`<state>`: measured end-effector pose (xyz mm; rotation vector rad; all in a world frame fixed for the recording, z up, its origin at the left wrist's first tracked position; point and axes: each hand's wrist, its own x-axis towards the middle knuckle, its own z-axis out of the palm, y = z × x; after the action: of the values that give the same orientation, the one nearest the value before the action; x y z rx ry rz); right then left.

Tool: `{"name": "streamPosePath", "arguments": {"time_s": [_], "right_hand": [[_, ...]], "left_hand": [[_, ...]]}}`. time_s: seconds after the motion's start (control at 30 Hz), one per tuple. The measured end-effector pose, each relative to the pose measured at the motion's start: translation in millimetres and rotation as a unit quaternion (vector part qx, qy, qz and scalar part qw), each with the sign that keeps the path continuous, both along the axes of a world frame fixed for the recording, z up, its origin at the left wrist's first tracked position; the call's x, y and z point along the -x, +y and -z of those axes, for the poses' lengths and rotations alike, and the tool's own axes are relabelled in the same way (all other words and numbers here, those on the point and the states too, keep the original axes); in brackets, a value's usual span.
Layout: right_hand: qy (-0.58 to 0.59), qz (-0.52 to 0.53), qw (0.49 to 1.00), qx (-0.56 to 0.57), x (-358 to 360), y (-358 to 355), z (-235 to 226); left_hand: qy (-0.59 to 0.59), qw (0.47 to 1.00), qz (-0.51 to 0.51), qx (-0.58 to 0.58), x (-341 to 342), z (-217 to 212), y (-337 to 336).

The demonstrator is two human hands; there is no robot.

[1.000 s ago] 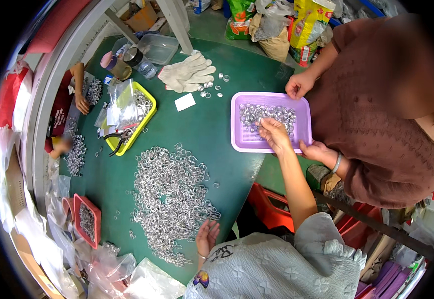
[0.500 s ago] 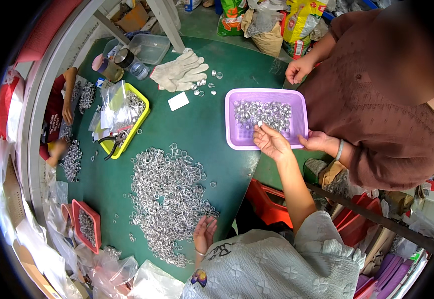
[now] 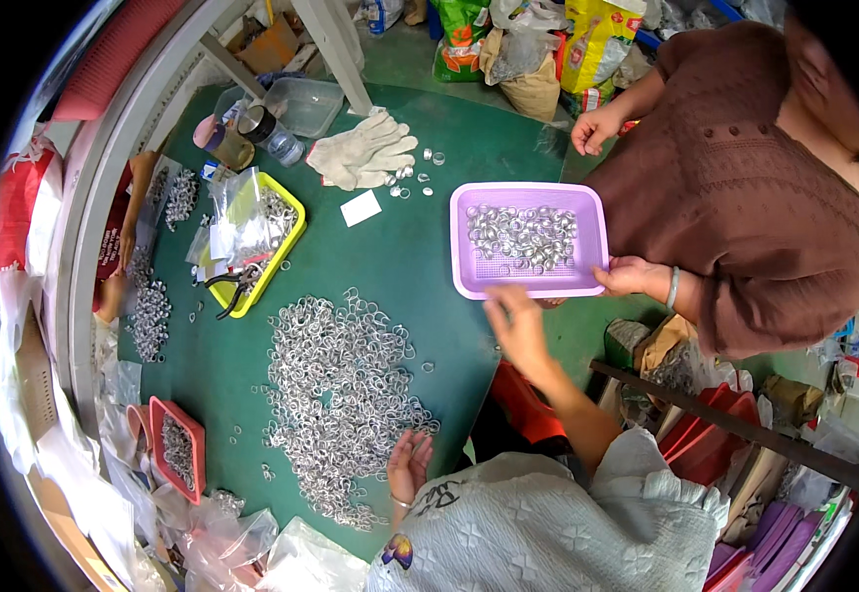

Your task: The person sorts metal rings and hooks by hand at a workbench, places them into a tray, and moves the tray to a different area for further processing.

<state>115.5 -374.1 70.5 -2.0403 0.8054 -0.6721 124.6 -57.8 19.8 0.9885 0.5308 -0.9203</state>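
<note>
A wide heap of small silver-coloured metal rings (image 3: 336,395) covers the middle of the green table (image 3: 410,281). At its right edge rests my left hand (image 3: 409,467), palm turned up, fingers loosely apart, with nothing visible in it. My right hand (image 3: 518,331) is smeared by motion just below the near rim of a purple plastic basket (image 3: 462,266); whether its fingers hold anything is unclear. Inside the basket lie many shiny metal rings (image 3: 523,235). A co-worker's hand (image 3: 630,276) grips the basket's near right corner.
The co-worker in brown stands at the right. A yellow tray (image 3: 296,232) holds bags and black-handled pliers (image 3: 232,296). Farther back lie white gloves (image 3: 365,153), a white card (image 3: 360,208) and loose rings. A red tray (image 3: 196,464) sits at left; another person works beyond the frame post.
My right hand has drawn back from over the basket, down and left; the small round piece in its fingertips no longer shows. My left hand stays by the heap.
</note>
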Motion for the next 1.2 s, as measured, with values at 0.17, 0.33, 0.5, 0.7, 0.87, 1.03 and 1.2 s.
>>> {"name": "streamPosePath", "arguments": {"time_s": [0.17,0.33,0.5,0.7,0.87,1.03,1.2], "right_hand": [[0.024,-0.178,0.981,-0.08,1.0,61.1,17.6],[0.074,0.01,0.986,0.148,-11.0,10.7,19.7],[0.275,0.022,0.952,0.132,-2.5,-38.9,36.2],[-0.024,-0.161,0.979,0.122,-19.8,77.7,15.9],[0.057,-0.504,0.86,-0.052,-2.4,182.1,29.0],[0.12,-0.526,0.833,-0.122,11.1,249.8,29.7],[0.14,-0.513,0.834,-0.143,16.2,291.2,41.0]], "left_hand": [[-0.007,1.0,0.003,0.022,-0.4,-0.2,-3.0],[-0.02,0.999,-0.018,0.021,3.9,-5.5,1.6],[-0.032,0.999,-0.017,0.003,5.7,-12.5,3.6],[-0.043,0.998,-0.047,-0.031,10.6,-20.8,18.1],[-0.065,0.995,-0.072,-0.001,8.1,-23.2,46.0],[-0.096,0.985,-0.145,-0.003,14.4,-21.7,116.2],[-0.114,0.958,-0.263,-0.028,9.9,-4.9,210.1]]}}
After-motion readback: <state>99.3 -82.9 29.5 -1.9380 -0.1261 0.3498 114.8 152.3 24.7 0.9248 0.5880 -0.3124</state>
